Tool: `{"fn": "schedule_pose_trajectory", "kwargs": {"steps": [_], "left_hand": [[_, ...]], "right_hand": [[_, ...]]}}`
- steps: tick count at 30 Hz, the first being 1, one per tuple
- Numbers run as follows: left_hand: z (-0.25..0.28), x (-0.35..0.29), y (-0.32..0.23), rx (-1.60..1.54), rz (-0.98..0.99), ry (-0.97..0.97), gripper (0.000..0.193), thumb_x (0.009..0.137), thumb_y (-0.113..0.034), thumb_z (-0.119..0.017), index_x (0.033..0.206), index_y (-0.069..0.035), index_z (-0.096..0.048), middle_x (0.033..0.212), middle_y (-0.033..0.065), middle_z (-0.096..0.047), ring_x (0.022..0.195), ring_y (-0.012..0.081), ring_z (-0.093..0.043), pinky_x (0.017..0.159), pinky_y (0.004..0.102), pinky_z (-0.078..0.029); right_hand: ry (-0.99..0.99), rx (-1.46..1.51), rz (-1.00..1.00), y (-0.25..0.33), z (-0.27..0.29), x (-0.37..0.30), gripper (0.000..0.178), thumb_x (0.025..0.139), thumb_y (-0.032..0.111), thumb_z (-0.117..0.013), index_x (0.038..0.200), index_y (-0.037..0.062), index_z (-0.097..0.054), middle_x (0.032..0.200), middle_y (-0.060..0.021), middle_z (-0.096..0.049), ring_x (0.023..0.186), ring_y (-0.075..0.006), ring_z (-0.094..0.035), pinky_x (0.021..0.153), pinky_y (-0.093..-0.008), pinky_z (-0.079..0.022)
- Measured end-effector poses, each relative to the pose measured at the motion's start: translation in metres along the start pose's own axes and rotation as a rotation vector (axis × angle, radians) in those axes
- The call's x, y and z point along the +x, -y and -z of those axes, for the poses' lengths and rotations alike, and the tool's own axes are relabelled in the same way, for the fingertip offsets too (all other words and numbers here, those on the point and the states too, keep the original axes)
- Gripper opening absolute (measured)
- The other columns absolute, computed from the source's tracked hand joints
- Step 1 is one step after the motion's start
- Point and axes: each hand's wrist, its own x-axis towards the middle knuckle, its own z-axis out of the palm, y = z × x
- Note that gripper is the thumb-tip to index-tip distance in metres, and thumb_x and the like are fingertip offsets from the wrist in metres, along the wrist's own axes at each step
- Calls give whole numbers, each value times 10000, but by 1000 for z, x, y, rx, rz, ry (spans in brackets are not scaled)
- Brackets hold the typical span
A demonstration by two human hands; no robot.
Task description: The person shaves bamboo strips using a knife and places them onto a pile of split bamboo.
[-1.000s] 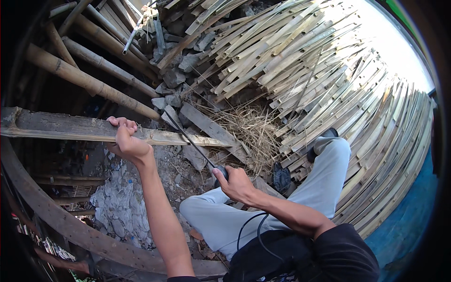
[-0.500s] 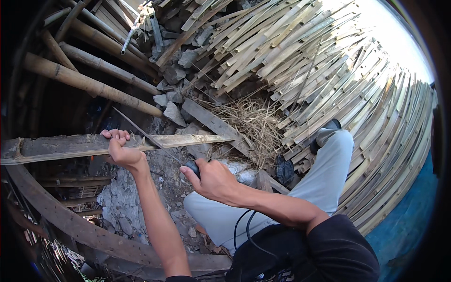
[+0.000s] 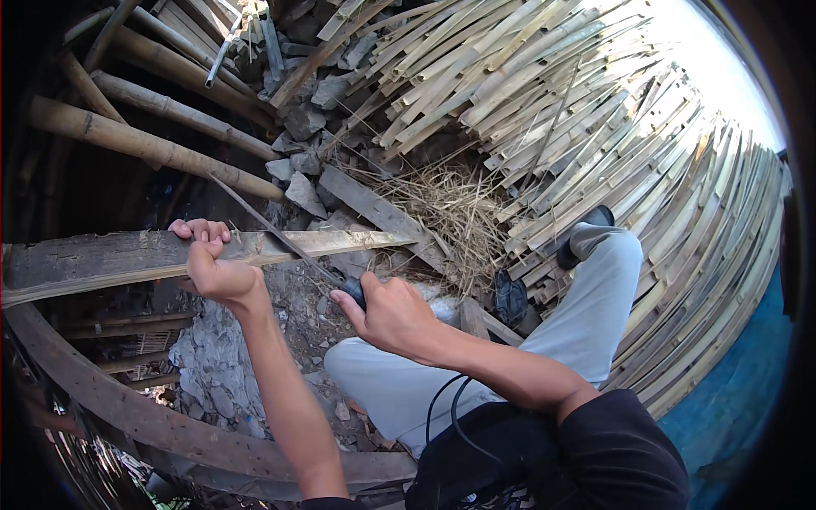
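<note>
In my left hand (image 3: pixel 212 255) is a weathered wooden plank (image 3: pixel 102 259), its fingers curled over the far edge. The plank runs in from the left and narrows to a pale, freshly exposed point at its right end. My right hand (image 3: pixel 387 314) is closed round the black handle of a long, narrow-bladed tool (image 3: pixel 270 228). Its straight blade slants across the plank, just right of my left hand, with the tip toward the far left. Whether the edge has teeth is too fine to make out.
Split bamboo strips (image 3: pixel 552 127) are stacked at the right and far side. Dry shavings (image 3: pixel 450 208) lie by a grey board (image 3: pixel 365 200). Bamboo poles (image 3: pixel 153 153) and broken stones (image 3: pixel 302 123) are at the far left. A curved timber (image 3: pixel 127 408) crosses near left.
The view has shifted slightly. My right hand has moved a little relative to the plank, and the blade shows broader over it. Both grips are unchanged.
</note>
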Motion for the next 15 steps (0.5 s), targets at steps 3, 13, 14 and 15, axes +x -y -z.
{"fn": "schedule_pose_trajectory", "kwargs": {"steps": [3, 13, 14, 15], "left_hand": [[7, 2, 1, -1, -10, -4, 264, 607, -17, -429, 865, -67, -417, 715, 17, -349, 618, 114, -318, 618, 259, -318], [17, 8, 0, -1, -1, -19, 263, 607, 3, -413, 861, -63, -432, 696, 18, -359, 597, 115, -341, 615, 263, -321], [17, 8, -3, -1, -6, -14, 263, 607, 3, -413, 861, -63, -432, 696, 18, -359, 597, 115, -341, 615, 263, -321], [18, 7, -3, -5, -5, -44, 263, 606, 0, -415, 860, -63, -432, 694, 19, -359, 597, 116, -341, 613, 262, -322]], "right_hand": [[14, 13, -152, -71, -40, 11, 584, 947, 433, -487, 838, -130, -596, 674, -337, -594, 687, -508, -617, 640, -534, -515], [9, 0, -35, -64, -31, 12, 575, 938, 485, -489, 836, -76, -563, 596, -300, -572, 608, -484, -600, 601, -528, -496], [15, -33, -101, -89, -49, 8, 575, 944, 469, -480, 849, -90, -578, 644, -315, -588, 658, -493, -609, 629, -534, -502], [23, -68, -161, -110, -61, 8, 577, 949, 454, -470, 863, -103, -592, 692, -330, -604, 708, -502, -619, 657, -539, -509]]}}
